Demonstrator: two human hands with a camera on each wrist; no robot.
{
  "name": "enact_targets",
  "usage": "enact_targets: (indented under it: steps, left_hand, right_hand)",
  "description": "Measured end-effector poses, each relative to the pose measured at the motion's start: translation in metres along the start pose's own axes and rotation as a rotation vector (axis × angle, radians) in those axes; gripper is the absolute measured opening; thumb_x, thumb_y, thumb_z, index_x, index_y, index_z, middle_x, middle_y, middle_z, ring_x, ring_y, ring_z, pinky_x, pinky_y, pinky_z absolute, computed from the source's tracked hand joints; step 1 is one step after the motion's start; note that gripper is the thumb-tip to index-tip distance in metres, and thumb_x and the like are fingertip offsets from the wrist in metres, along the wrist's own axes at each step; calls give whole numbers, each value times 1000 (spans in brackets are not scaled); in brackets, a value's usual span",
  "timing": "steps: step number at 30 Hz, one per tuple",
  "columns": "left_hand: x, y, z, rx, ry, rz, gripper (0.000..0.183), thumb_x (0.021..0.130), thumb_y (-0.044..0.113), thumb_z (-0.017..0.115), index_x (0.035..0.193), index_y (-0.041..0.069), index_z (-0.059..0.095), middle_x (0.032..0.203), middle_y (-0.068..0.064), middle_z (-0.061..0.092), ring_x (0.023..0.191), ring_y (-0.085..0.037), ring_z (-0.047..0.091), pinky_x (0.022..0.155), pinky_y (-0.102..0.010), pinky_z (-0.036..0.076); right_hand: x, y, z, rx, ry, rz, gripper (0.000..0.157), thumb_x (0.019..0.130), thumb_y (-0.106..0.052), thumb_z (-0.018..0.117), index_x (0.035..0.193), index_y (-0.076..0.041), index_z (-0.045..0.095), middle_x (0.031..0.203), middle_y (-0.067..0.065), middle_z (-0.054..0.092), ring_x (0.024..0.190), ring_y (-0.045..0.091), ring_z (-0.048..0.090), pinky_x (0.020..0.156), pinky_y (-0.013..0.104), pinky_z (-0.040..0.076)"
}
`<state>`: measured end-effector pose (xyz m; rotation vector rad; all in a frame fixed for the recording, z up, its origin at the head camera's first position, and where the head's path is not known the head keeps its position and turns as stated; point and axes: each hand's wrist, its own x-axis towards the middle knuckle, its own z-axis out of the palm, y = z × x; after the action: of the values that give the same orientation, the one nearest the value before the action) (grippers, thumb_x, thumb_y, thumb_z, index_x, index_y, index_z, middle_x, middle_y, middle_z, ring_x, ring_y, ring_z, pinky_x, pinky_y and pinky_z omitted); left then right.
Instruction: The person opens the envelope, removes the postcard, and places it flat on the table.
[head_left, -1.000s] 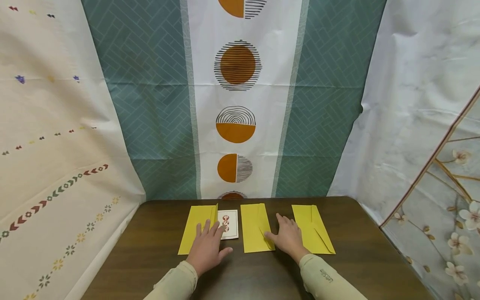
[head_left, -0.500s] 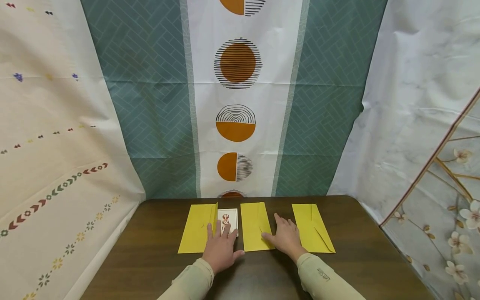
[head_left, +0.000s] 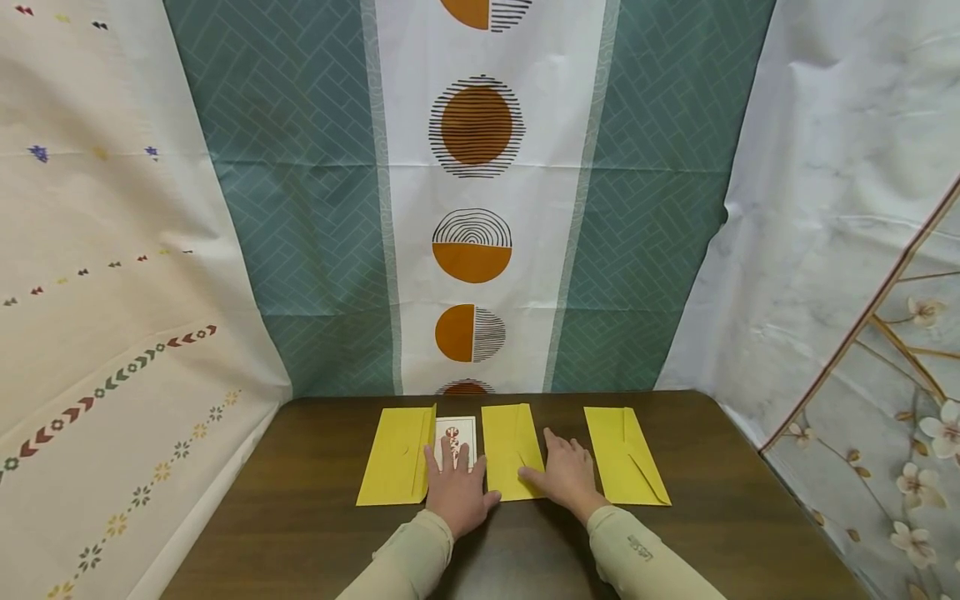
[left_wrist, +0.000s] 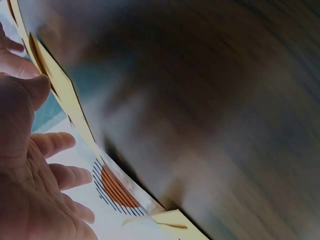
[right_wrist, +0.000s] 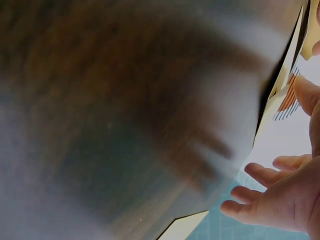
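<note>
Three yellow paper envelopes lie in a row: a left envelope (head_left: 388, 457), a middle envelope (head_left: 506, 442) and a right envelope (head_left: 624, 454). From under the left one's raised right edge a white card (head_left: 468, 428) with red print sticks out. My left hand (head_left: 459, 496) is over the card's near part, fingers spread and pointing forward, its thumb by the middle envelope's lower left corner. Between the middle and right envelopes is my right hand (head_left: 568, 475), its thumb overlapping the middle envelope. Both wrist views show the palms raised off the tabletop, holding nothing.
The dark wooden table (head_left: 300, 517) has a glossy top that mirrors the hands. Behind it hangs a green and white curtain (head_left: 480, 192) with orange circles. Patterned cloths close in the left and right sides.
My left hand has moved right, from over the left envelope to over the card. The right hand has drifted slightly left. The envelopes and card have stayed put.
</note>
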<state>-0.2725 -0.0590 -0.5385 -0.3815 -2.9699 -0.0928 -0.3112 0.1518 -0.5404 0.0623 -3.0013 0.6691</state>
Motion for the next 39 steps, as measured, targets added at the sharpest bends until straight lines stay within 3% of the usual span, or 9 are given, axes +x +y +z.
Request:
enact_targets:
  steps: [10,22,39]
  left_hand:
    - [10,14,16,50,-27,-4,65,98,67,61,148,25,65,160,-15,54,158,-52,33,125,-77,19]
    - [7,13,16,29,-33,23,64,98,65,62,146,24,66,161,-10,56,158,-54,32,124,-78,18]
    - [5,11,14,-10,-20,57,56,99,56,67,142,21,68,152,-7,64,154,-54,40,119,-83,22]
  right_hand:
    - [-2,-3,4,-27,-2,-19,93,88,-50,84,158,-1,47,149,28,61,144,56,48,121,74,32]
    - [-2,-8,12,-19,12,-44,87,88,-45,85,157,-3,51,145,17,69,140,51,54,122,73,32]
    - [-6,-15,15,-57,12,-82,85,87,-44,86,154,-4,54,146,18,68,141,52,53,121,73,33]
